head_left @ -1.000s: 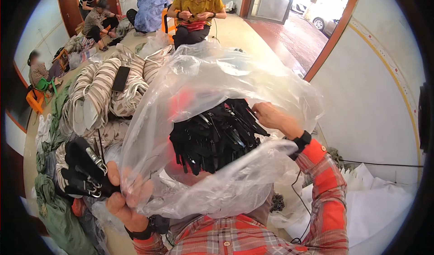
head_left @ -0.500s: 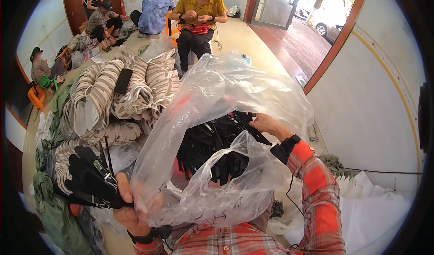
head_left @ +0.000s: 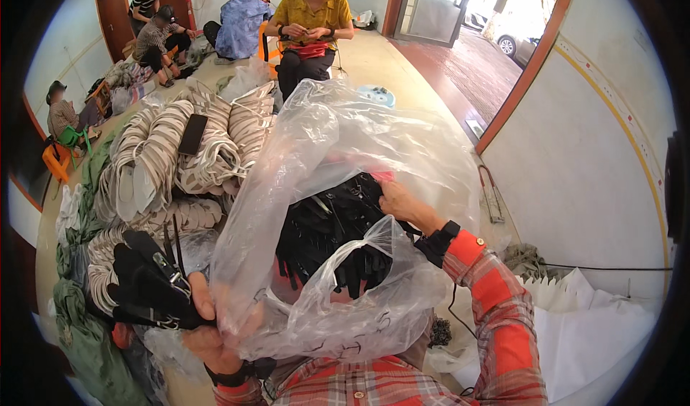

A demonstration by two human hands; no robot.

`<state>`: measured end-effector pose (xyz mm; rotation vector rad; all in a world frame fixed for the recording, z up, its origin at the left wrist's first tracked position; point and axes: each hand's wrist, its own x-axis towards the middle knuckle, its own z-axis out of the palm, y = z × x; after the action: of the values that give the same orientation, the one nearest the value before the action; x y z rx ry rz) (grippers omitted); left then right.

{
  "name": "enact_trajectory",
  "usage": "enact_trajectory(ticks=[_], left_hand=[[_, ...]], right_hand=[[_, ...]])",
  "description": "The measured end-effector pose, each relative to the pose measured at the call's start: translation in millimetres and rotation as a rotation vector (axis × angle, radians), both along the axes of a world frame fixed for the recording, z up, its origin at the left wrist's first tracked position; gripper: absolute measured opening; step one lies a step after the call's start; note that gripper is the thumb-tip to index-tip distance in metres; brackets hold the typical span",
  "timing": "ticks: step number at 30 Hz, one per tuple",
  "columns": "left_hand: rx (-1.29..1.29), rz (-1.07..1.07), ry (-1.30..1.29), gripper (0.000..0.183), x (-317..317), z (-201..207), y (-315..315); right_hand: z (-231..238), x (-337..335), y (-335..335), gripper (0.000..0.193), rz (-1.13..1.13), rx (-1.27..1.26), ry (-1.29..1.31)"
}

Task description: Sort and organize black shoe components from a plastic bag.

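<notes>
My left hand (head_left: 205, 334) is closed around a bunch of black strap pieces (head_left: 147, 280) with small metal buckles, beside the rim of a large clear plastic bag (head_left: 345, 334). The bag lies open in front of me. Inside it is a dense heap of black straps (head_left: 334, 226), some with metal parts. My right hand (head_left: 406, 203) reaches in at the heap's far right edge. Its fingers pinch a bit of pink material (head_left: 382, 176) there; their tips are partly hidden.
Left stand stacked bundles of beige shoe-upper-like pieces (head_left: 144, 161) with a black phone (head_left: 192, 134) on top. Green cloth (head_left: 93, 341) lies beside them. White sheeting (head_left: 582, 334) is at right. A seated person (head_left: 309, 25) works ahead; several others sit farther back.
My right hand has shifted slightly left and toward me along the heap, and pink material now shows at its fingertips. My left hand keeps its hold on the black straps.
</notes>
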<state>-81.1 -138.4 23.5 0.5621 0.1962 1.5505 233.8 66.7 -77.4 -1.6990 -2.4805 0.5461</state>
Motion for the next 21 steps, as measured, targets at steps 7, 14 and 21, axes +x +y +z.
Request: enact_trajectory(ticks=[7, 14, 21], left_hand=[[0.015, 0.112, 0.022, 0.034, 1, 1, -2], [0.007, 0.052, 0.059, 0.035, -3, 1, -4], [0.013, 0.036, 0.013, 0.035, -3, -3, -6]], right_hand=[[-4, 10, -12, 0.036, -0.206, 0.099, 0.216], [3, 17, -24, 0.044, -0.218, 0.024, 0.209], [19, 21, -39, 0.039, -0.273, 0.064, 0.112]])
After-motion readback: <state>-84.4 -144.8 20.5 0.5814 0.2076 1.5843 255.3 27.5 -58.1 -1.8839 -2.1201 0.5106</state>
